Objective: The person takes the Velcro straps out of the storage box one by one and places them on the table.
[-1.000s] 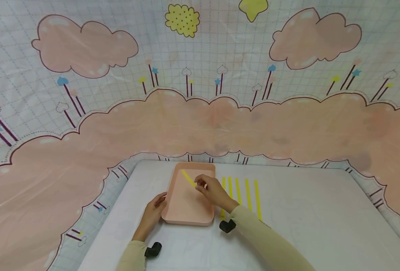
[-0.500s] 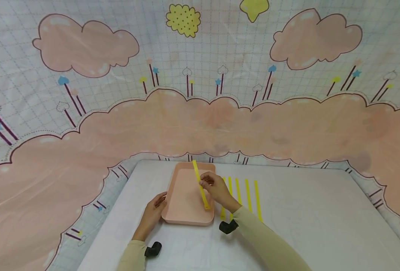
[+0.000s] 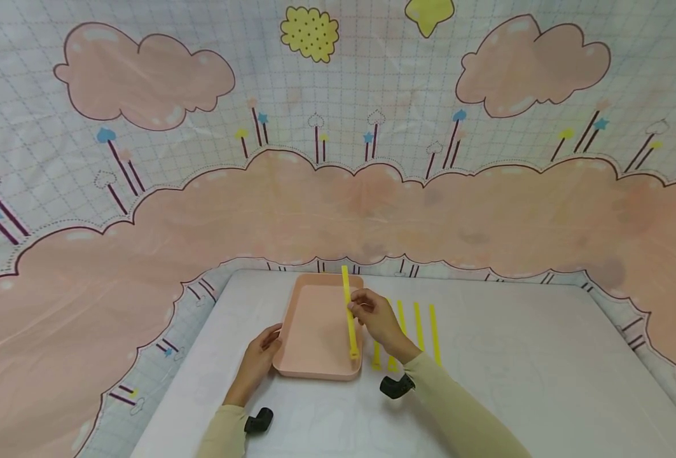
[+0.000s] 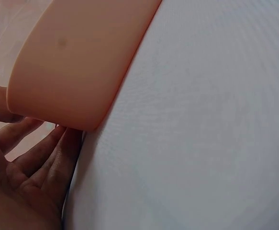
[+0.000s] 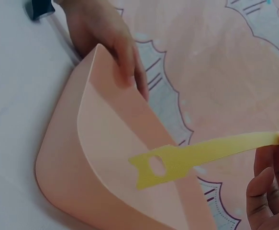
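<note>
In the head view my right hand (image 3: 380, 321) pinches a yellow hook-and-loop cable tie (image 3: 346, 285) over the right side of a pink tray (image 3: 313, 331). Its slotted, wide end hangs toward me, above the tray floor in the right wrist view, while the narrow end points away. Thumb and fingertips grip the strap (image 5: 211, 147) partway along its length. My left hand (image 3: 256, 357) rests against the tray's left side, its fingers touching the outer wall (image 4: 62, 72) near the rim. No other strap shows in the tray.
Several more yellow straps (image 3: 435, 334) lie side by side on the white table (image 3: 532, 356), right of the tray; my right hand and forearm cover parts of them. A patterned cloth (image 3: 406, 216) hangs behind the table.
My right hand has lifted the strap from its slanted position over the tray, turned it nearly lengthwise and shifted it right. The left hand and tray have stayed in place.
</note>
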Tool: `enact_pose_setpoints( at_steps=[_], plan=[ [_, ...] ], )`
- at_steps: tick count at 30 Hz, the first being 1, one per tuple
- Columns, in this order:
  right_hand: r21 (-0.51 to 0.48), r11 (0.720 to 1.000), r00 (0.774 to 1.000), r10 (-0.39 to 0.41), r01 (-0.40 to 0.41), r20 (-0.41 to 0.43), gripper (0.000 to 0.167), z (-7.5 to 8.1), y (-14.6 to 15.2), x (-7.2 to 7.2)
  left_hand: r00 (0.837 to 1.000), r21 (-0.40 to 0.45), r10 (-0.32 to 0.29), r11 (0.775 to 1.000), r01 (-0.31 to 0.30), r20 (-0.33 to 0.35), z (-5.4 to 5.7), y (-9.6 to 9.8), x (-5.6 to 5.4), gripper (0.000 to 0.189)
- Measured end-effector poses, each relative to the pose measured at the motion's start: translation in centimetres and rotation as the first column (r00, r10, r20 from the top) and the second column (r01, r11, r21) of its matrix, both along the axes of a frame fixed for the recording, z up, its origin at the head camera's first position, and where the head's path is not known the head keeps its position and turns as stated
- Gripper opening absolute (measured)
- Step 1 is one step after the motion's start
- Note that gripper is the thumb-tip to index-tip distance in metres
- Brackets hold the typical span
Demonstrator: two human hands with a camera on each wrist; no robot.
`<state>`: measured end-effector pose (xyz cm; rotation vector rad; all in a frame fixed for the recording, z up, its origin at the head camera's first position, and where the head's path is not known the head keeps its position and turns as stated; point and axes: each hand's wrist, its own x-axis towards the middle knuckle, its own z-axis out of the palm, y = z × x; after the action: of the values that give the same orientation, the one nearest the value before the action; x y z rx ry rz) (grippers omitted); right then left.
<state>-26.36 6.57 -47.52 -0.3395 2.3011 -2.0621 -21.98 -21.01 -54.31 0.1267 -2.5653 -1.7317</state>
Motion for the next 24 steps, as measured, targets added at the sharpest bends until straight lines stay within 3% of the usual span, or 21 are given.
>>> enact_pose_setpoints(
  at_steps=[10,17,24],
  plan=[
    [-0.025,0.999,0.999,-0.03,0.031,0.023,0.014,0.0,2.6,0.7,1.0,0.025,0.005,1.0,-0.005,-0.004,0.2,-0.1,-0.3,0.041],
    [-0.052,0.997,0.997,-0.053,0.05,-0.054,0.012,-0.9,4.5,1.2,1.0,0.008,0.008,1.0,-0.008,-0.009,0.0,-0.3,-0.1,0.04],
    [-0.008,0.996,0.995,-0.084,0.084,0.059,0.021,-0.4,6.4,1.8,1.0,0.011,-0.004,1.0,0.004,-0.013,0.1,-0.2,0.1,0.04]
  ],
)
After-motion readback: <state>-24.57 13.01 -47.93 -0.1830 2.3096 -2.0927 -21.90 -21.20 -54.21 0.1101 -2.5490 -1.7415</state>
